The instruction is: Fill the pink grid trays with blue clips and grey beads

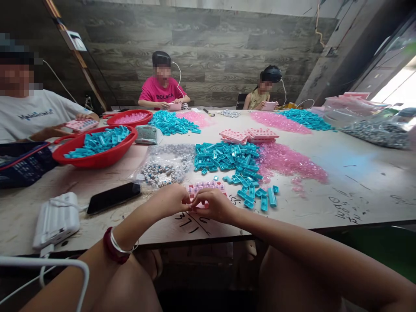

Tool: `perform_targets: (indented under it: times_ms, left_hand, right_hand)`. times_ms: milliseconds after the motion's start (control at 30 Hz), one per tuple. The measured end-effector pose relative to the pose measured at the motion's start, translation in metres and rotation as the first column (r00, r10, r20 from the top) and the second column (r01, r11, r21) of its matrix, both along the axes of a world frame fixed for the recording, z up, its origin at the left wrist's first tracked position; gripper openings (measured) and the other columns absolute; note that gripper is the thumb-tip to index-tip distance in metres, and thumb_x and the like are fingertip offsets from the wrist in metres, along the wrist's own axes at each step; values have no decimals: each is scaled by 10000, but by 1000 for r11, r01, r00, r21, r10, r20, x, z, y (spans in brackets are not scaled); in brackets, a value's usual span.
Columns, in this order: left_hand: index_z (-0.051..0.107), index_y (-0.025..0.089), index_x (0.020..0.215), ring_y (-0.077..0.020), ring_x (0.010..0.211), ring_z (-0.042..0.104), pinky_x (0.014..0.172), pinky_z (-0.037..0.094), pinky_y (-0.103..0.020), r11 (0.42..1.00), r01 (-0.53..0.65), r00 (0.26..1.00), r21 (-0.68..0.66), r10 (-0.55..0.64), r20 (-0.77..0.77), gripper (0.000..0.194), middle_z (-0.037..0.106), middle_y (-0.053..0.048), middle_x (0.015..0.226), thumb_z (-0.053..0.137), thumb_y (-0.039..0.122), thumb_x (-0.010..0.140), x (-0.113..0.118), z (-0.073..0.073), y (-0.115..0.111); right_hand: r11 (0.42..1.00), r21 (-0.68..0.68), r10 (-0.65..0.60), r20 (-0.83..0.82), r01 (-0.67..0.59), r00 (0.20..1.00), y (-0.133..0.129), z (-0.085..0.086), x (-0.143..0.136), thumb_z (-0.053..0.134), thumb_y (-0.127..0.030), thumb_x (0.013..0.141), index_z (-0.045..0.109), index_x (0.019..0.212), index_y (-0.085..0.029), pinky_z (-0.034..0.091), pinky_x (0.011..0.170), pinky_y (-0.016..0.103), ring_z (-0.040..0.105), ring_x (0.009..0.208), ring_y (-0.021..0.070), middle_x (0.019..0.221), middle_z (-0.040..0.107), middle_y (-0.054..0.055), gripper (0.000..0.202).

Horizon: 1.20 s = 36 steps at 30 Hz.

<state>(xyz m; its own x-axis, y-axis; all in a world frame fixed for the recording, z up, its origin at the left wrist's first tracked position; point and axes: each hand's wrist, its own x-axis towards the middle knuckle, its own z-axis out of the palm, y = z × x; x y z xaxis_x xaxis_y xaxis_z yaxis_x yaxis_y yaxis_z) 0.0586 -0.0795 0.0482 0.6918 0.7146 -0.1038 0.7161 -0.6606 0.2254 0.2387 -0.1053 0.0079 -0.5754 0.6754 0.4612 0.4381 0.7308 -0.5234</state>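
Observation:
A pink tray point(208, 187) with rows of small clear-pink pieces lies on the table, partly hidden by my hands. My left hand point(172, 201) is at its left front corner, fingers bent and pressed together. From the right, my right hand point(214, 203) curls over the tray's front part, its fingertips meeting those of my left hand. Whatever sits between the fingertips is too small to make out. Just beyond the tray is a heap of turquoise pieces point(224, 156), beside a pile of pink pieces point(289, 162). A plastic bag point(167, 167) of small metallic parts lies behind my left hand.
A black phone point(113, 198) and white power bank point(56, 219) lie on the left, a red basket point(94, 160) behind them. Stacked pink trays point(248, 135) stand beyond the heap. Three people sit around the table. A white cable crosses the lower left.

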Motion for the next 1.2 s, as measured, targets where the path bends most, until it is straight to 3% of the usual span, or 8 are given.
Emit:
perform_targets:
  times_ms: [367,600,933,1100,1200]
  left_hand:
    - [636,153,542,-78,419,337,458,204,-213,999,44,999,21,-45,11,315,507,-5,449,570,395,732,3,-2,3]
    - [657,133,607,-79,489,430,492,247,-184,981,134,991,-141,-129,47,214,528,14,506,567,273,740,3,2,7]
    - [645,132,576,-84,453,399,471,230,-202,993,65,997,-100,-68,-26,200,527,7,477,587,259,719,8,0,7]
    - [644,126,568,-82,443,362,473,226,-211,993,89,996,-74,-91,-22,198,523,0,464,563,233,714,12,2,7]
    - [641,113,566,-71,436,317,468,207,-212,991,105,994,-78,-106,-8,198,490,14,438,558,215,713,12,6,4]
  right_hand:
    - [999,-15,39,-1,-39,999,5,-1,2,686,-242,714,692,692,-168,440,585,223,590,614,122,700,667,43,77]
    - [996,-78,40,49,-37,998,6,8,0,696,-210,698,708,687,-170,388,525,185,546,528,83,635,661,17,43]
    - [993,-109,42,48,-36,998,9,5,2,680,-161,688,698,665,-145,389,527,172,590,559,97,652,683,29,33]
    - [995,-99,29,78,-22,997,10,4,3,695,-278,692,684,628,-140,366,501,176,560,514,88,597,663,23,153]
    - [997,-74,30,82,-24,996,8,4,3,693,-263,698,682,644,-147,378,522,181,562,535,91,617,664,22,129]
